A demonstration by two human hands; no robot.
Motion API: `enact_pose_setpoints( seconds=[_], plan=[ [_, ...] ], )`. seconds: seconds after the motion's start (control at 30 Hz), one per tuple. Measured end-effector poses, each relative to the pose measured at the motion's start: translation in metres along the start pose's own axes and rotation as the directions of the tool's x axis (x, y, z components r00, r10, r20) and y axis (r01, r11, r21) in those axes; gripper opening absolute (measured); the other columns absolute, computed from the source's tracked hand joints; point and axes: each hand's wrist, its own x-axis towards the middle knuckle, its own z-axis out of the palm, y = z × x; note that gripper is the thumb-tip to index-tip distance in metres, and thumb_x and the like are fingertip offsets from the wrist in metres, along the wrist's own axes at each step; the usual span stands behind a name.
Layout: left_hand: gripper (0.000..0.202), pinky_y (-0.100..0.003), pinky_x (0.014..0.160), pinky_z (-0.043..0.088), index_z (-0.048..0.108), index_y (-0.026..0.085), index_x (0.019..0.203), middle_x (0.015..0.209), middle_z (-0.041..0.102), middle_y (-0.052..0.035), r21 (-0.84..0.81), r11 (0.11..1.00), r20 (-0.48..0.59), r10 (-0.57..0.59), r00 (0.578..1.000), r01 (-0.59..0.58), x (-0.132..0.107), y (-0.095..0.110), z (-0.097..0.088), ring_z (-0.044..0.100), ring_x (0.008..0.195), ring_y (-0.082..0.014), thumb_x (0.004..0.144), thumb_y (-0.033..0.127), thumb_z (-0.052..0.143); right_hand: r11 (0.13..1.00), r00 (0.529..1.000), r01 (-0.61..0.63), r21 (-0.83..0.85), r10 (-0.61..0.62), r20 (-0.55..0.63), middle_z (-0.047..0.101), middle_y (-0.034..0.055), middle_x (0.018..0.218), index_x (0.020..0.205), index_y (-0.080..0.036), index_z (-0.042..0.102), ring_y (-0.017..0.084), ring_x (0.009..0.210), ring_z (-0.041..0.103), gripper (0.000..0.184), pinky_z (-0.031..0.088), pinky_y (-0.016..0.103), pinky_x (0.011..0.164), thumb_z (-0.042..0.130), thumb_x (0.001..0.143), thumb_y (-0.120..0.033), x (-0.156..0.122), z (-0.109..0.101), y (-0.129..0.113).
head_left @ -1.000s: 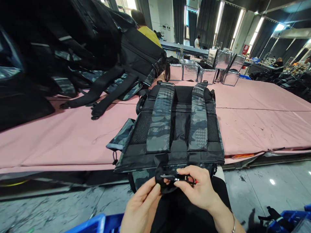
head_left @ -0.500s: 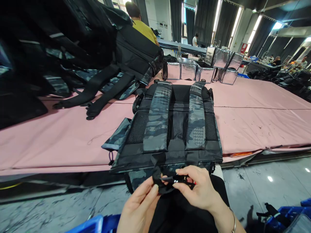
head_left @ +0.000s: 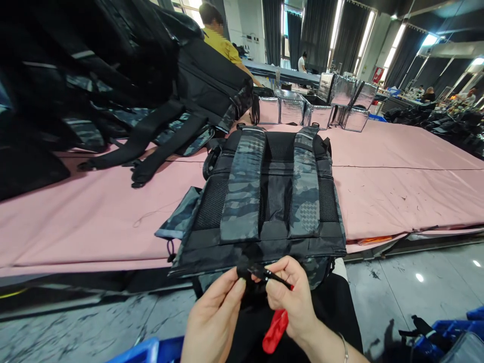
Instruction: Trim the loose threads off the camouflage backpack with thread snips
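Observation:
A black and grey camouflage backpack [head_left: 275, 201] lies on its front, padded shoulder straps up, its near end at the table edge. My left hand [head_left: 217, 310] pinches a piece of black webbing [head_left: 245, 268] just below that end, thumb and fingers closed on it. In my right hand [head_left: 297, 297] are small black thread snips [head_left: 273, 276], gripped between thumb and fingers. Their tips point left and lie at the webbing; whether the blades are touching it I cannot tell. A red, cloth-like piece [head_left: 276, 331] hangs below my right hand.
A pink-covered table [head_left: 401, 171] runs across. Dark backpacks [head_left: 124, 75] are heaped at the left, and silver-lined boxes [head_left: 291, 108] stand at the back. A person in yellow [head_left: 223, 48] is beyond the heap. Blue crates [head_left: 151, 350] are below, left and right.
My right hand has shifted slightly left and turned, tilting the snips downward to the right. The red piece now hangs in sight beneath it. My left hand keeps its pinch on the webbing.

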Motion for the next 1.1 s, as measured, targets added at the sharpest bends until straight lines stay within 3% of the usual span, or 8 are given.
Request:
enact_pose_setpoints(
  seconds=[0.13, 0.3, 0.37, 0.57, 0.73, 0.87, 1.0, 1.1],
  plan=[
    [0.059, -0.022, 0.086, 0.054, 0.078, 0.02, 0.083, 0.091, 0.076, -0.0062, 0.011, 1.0, 0.0, -0.011, 1.0, 0.011, 0.0, -0.003, -0.001, 0.066, 0.098, -0.0227, 0.034, 0.05, 0.093, 0.964, 0.987, 0.152, -0.218, -0.161, -0.02, 0.059, -0.0012, 0.067, 0.092, -0.02, 0.057, 0.009, 0.049, 0.044, 0.032, 0.037, 0.02, 0.046, 0.069, 0.081, -0.048, -0.005, 0.0, -0.002],
    [0.058, -0.019, 0.087, 0.052, 0.077, 0.022, 0.083, 0.098, 0.076, -0.0043, 0.039, 0.999, -0.019, -0.029, 0.999, 0.029, -0.003, -0.012, -0.009, 0.065, 0.101, -0.0214, 0.035, 0.051, 0.093, 0.433, 0.871, 0.426, -0.795, -0.434, 0.23, 0.067, 0.0077, 0.093, 0.108, -0.021, 0.063, 0.021, 0.08, 0.06, 0.018, 0.047, 0.033, 0.073, 0.054, 0.094, -0.027, -0.008, -0.007, -0.03],
    [0.057, -0.02, 0.09, 0.051, 0.077, 0.022, 0.087, 0.102, 0.075, -0.005, 0.093, 0.996, 0.008, 0.004, 1.0, -0.005, -0.003, -0.015, -0.012, 0.065, 0.104, -0.0221, 0.042, 0.053, 0.091, 0.337, 0.871, 0.424, -0.841, -0.407, 0.276, 0.066, 0.0079, 0.094, 0.107, -0.02, 0.062, 0.022, 0.083, 0.059, 0.019, 0.046, 0.035, 0.075, 0.047, 0.095, -0.021, -0.005, -0.007, -0.039],
    [0.058, -0.028, 0.09, 0.054, 0.076, 0.021, 0.085, 0.095, 0.076, -0.0061, 0.219, 0.97, 0.003, 0.105, 0.995, -0.103, 0.004, -0.022, -0.021, 0.068, 0.095, -0.0238, 0.045, 0.063, 0.085, 0.623, 0.946, 0.324, -0.712, -0.232, 0.227, 0.06, 0.0015, 0.074, 0.085, -0.02, 0.058, 0.016, 0.067, 0.055, 0.022, 0.041, 0.028, 0.065, 0.052, 0.09, -0.04, 0.014, 0.002, -0.043],
    [0.057, -0.029, 0.084, 0.056, 0.076, 0.019, 0.081, 0.083, 0.076, -0.0071, 0.257, 0.957, 0.049, 0.127, 0.991, -0.136, 0.014, -0.027, -0.019, 0.069, 0.081, -0.0232, 0.047, 0.064, 0.083, 0.978, 0.998, -0.011, -0.206, 0.025, 0.066, 0.026, -0.0074, 0.045, 0.058, -0.023, 0.034, 0.009, 0.037, 0.023, 0.055, 0.023, 0.023, 0.041, 0.028, 0.093, -0.066, 0.032, 0.004, -0.043],
    [0.055, -0.023, 0.082, 0.055, 0.077, 0.02, 0.081, 0.08, 0.076, -0.0064, 0.162, 0.987, 0.08, 0.004, 0.997, -0.017, 0.01, -0.022, -0.013, 0.07, 0.084, -0.0216, 0.044, 0.059, 0.088, 0.989, 0.997, -0.064, 0.133, 0.059, 0.04, 0.018, -0.0102, 0.045, 0.058, -0.022, 0.031, 0.007, 0.039, 0.015, 0.059, 0.012, 0.021, 0.04, 0.043, 0.087, -0.071, 0.034, -0.003, -0.048],
    [0.053, -0.021, 0.083, 0.054, 0.078, 0.022, 0.083, 0.082, 0.076, -0.0044, 0.081, 0.996, 0.07, -0.028, 0.997, 0.022, -0.003, -0.013, -0.011, 0.07, 0.087, -0.0201, 0.042, 0.054, 0.09, 0.975, 0.996, 0.072, -0.212, -0.082, -0.04, 0.045, -0.0036, 0.064, 0.079, -0.018, 0.053, 0.009, 0.054, 0.04, 0.045, 0.032, 0.021, 0.051, 0.047, 0.093, -0.061, 0.017, -0.01, -0.048],
    [0.049, -0.02, 0.081, 0.055, 0.078, 0.024, 0.081, 0.08, 0.076, -0.0022, 0.026, 1.0, 0.056, -0.017, 0.998, 0.016, -0.008, -0.007, -0.009, 0.07, 0.086, -0.0191, 0.042, 0.051, 0.092, 0.816, 0.969, 0.216, -0.536, -0.244, 0.02, 0.058, 0.0018, 0.087, 0.104, -0.019, 0.056, 0.014, 0.077, 0.055, 0.021, 0.043, 0.027, 0.072, 0.051, 0.096, -0.038, 0.003, -0.015, -0.044]
  ],
)
